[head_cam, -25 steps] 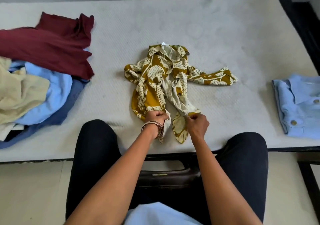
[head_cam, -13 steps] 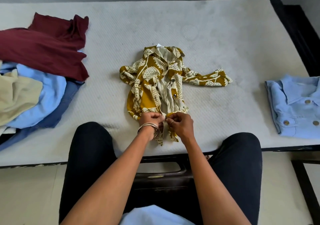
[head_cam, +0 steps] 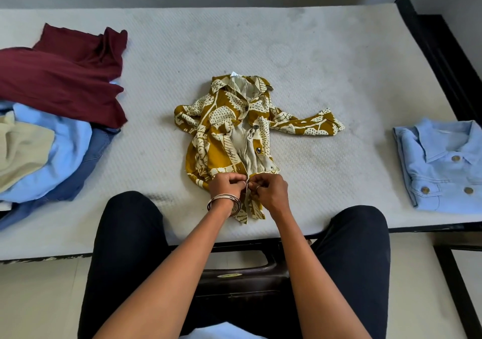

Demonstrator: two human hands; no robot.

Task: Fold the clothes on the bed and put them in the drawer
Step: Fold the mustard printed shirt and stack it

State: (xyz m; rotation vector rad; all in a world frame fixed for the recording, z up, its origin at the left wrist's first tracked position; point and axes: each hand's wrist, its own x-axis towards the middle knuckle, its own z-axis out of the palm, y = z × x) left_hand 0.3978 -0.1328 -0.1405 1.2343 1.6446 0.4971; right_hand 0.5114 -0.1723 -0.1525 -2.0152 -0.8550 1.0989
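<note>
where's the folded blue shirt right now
In the head view the folded blue shirt lies at the right edge of the mattress, well apart from the yellow print shirt in the middle that both hands are gripping.

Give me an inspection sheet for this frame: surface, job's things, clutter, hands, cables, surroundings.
Surface: white mattress, faintly stained, on a dark bed frame.
Job's things: mustard patterned shirt lying front up, lower front partly unbuttoned; folded light blue shirt at right; unfolded pile at left, maroon garment on top.
Clutter: nothing seen.
Hands: left hand, bangles on its wrist, and right hand pinch the patterned shirt's front edges together.
Cables: nothing seen.
Surroundings: pale floor, grey wall, dark seat under the person; no drawer visible.
</note>
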